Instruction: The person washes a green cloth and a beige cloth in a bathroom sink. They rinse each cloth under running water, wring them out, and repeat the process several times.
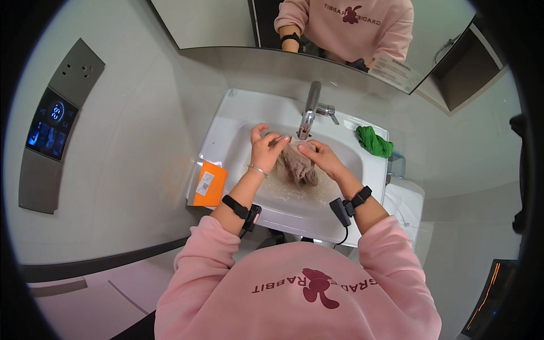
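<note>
Between my two hands hangs a wet brown-grey cloth (298,167), its upper edge pinched just below the faucet's spout. My left hand (267,147) grips the cloth's upper left corner between thumb and fingers, with the other fingers raised. On the right side, my right hand (321,156) holds the upper edge with the thumb on top. The cloth's lower end droops over cloudy, bubbly water in the white washbasin (272,218). A chrome faucet (311,104) stands behind the cloth; whether water is running from it is hard to tell.
A green cloth (374,141) lies bunched on the basin's back right corner. An orange packet (211,183) with a printed label rests on the left rim. A mirror (221,23) edges the back, and a lit wall panel (52,123) is at left. A white toilet (403,204) stands right.
</note>
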`<action>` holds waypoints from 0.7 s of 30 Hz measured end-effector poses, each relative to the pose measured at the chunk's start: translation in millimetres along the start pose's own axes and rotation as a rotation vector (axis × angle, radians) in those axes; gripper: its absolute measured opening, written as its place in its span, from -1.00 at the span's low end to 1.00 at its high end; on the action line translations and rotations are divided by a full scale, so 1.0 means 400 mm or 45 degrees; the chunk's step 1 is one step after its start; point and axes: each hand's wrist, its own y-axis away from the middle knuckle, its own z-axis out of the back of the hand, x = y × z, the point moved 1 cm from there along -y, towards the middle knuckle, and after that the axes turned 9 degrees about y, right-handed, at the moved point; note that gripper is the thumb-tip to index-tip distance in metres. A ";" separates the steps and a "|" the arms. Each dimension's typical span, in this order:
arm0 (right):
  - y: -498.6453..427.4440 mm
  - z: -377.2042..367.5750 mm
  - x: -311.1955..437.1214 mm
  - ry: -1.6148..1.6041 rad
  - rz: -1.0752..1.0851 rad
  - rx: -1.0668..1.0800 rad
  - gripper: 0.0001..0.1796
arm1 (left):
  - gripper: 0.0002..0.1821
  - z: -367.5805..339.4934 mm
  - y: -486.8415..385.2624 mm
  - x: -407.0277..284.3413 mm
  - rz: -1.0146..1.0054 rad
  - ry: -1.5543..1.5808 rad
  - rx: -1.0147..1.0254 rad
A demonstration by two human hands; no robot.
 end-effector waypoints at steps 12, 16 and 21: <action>0.032 0.037 0.013 0.120 0.309 -0.497 -0.80 | -0.41 -0.029 0.026 0.039 0.328 -0.188 0.908; 0.074 0.109 0.033 -0.240 0.218 -0.485 -0.80 | -0.44 -0.005 0.078 0.120 0.502 -0.167 0.917; 0.042 0.144 -0.026 -0.498 -0.133 -0.471 -0.55 | -0.58 0.063 0.042 0.193 1.096 0.485 0.480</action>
